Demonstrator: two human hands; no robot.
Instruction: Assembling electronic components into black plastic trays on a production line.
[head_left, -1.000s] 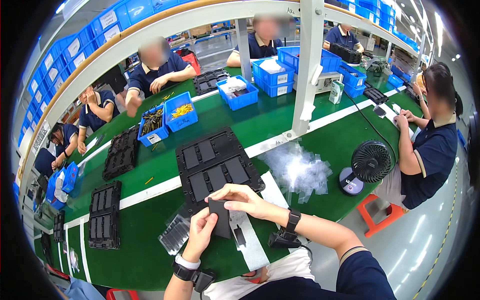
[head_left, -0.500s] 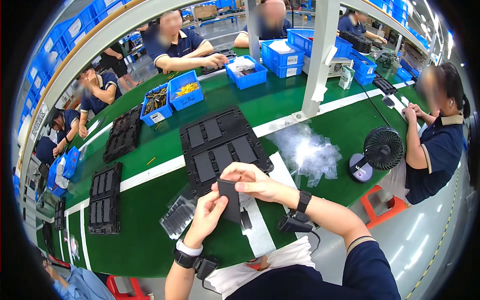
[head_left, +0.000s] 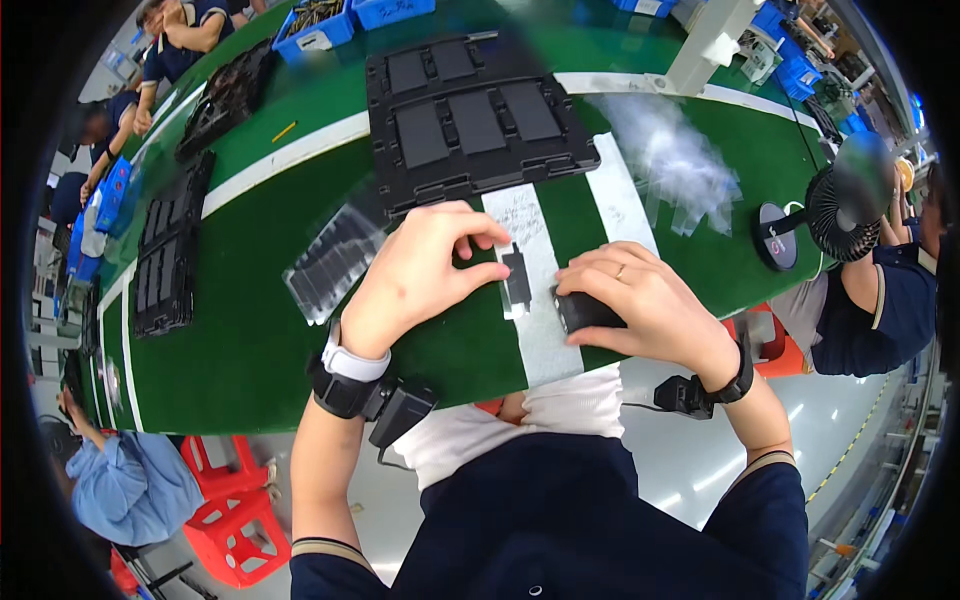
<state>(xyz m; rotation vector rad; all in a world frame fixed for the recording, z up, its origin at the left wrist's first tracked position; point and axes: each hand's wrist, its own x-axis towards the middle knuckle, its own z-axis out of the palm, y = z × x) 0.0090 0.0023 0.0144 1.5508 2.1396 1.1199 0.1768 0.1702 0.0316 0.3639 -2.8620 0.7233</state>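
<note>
My right hand (head_left: pixel 645 300) is closed over a black rectangular block (head_left: pixel 592 313), holding it low over the right edge of a white strip on the table. My left hand (head_left: pixel 425 262) has its thumb and forefinger apart at the left edge of a small black adhesive piece on clear film (head_left: pixel 516 280). The thumb tip reaches that film; whether it touches cannot be made out. Beyond my hands lies a black plastic tray (head_left: pixel 480 92) with flat dark panels in its recesses. Left of my left hand are clear sheets with dark strips (head_left: pixel 335 262).
A pile of clear film pieces (head_left: pixel 675 165) lies right of the tray, with a small black fan (head_left: pixel 838 215) beyond it. More black trays (head_left: pixel 165 250) lie left on the green table (head_left: pixel 270 350). A grey post (head_left: pixel 712 45) rises behind. Co-workers sit around.
My hands have parted and moved down to the table. The black block, earlier upright between both hands, is now under my right hand alone. The view has tilted downward.
</note>
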